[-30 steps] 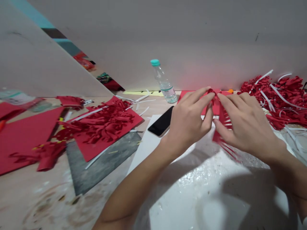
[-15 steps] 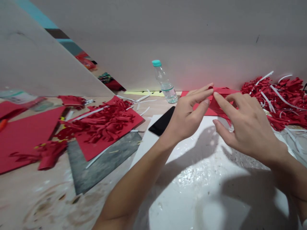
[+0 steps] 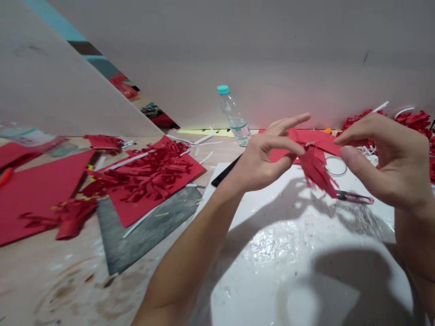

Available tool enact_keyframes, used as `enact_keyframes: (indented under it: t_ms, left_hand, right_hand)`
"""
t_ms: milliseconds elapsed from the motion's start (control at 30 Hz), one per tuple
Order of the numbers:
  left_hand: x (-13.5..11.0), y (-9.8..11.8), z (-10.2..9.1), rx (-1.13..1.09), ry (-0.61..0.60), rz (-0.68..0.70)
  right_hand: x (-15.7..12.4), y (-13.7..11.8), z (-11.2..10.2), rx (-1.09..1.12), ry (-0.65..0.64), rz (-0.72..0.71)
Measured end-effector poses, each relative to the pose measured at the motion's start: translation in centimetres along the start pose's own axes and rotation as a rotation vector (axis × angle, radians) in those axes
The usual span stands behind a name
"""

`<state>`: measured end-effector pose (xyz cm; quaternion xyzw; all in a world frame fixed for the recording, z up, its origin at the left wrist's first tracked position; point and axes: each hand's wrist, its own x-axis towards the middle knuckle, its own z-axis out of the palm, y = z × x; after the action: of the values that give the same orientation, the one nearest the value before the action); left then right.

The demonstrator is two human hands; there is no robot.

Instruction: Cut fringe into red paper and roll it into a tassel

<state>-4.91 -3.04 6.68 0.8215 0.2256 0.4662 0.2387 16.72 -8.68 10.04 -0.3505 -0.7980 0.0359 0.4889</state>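
My left hand (image 3: pixel 268 156) pinches a red fringed paper strip (image 3: pixel 317 172) between thumb and forefinger, its other fingers stretched out. Loose fringe hangs from the strip over the white board. To the right, my right hand (image 3: pixel 390 158) is raised apart from the strip, fingers curved and thumb a little away from the forefinger; nothing shows between them. Below the hands, small snips (image 3: pixel 356 197) with a pinkish handle lie on the board. A thin wire ring (image 3: pixel 336 166) rests behind them, by flat red sheets (image 3: pixel 331 140).
A water bottle (image 3: pixel 236 120) stands by the wall, near a phone (image 3: pixel 226 172) partly behind my left wrist. Leftward, curled red fringes (image 3: pixel 152 174) lie on a red sheet over a grey mat (image 3: pixel 149 235). More red fringes (image 3: pixel 416 121) are heaped at the right.
My hands were close together over the red paper; the right has drawn back to the right. The fringed strip now hangs from my left hand, and the snips and ring have come into sight.
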Motion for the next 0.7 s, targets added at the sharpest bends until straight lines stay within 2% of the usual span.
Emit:
enact_keyframes:
  t_ms: [100,200,267,367,467,700]
  left_hand:
    - [0.1,0.2,-0.3,-0.045,-0.107,0.059]
    - [0.1,0.2,-0.3,-0.071,-0.153,0.075]
    - [0.1,0.2,-0.2,-0.079,-0.165,0.074]
    - [0.0,0.1,-0.2,-0.070,-0.171,0.041]
    - [-0.2,0.0,-0.2,-0.048,-0.162,0.011]
    - [-0.4,-1.1,-0.1,-0.162,-0.160,0.172]
  right_hand:
    - [0.2,1.1,0.3,0.123,-0.154,0.015]
    - [0.2,1.4,1.0,0.122,-0.341,-0.016]
    - [0.1,1.2,1.4,0.125,-0.418,-0.048]
    - [0.1,1.0,1.6,0.172,-0.470,-0.065]
    - [0.3,1.1,1.7,0.213,-0.504,-0.022]
    - [0.3,1.4,1.6,0.238,-0.564,0.080]
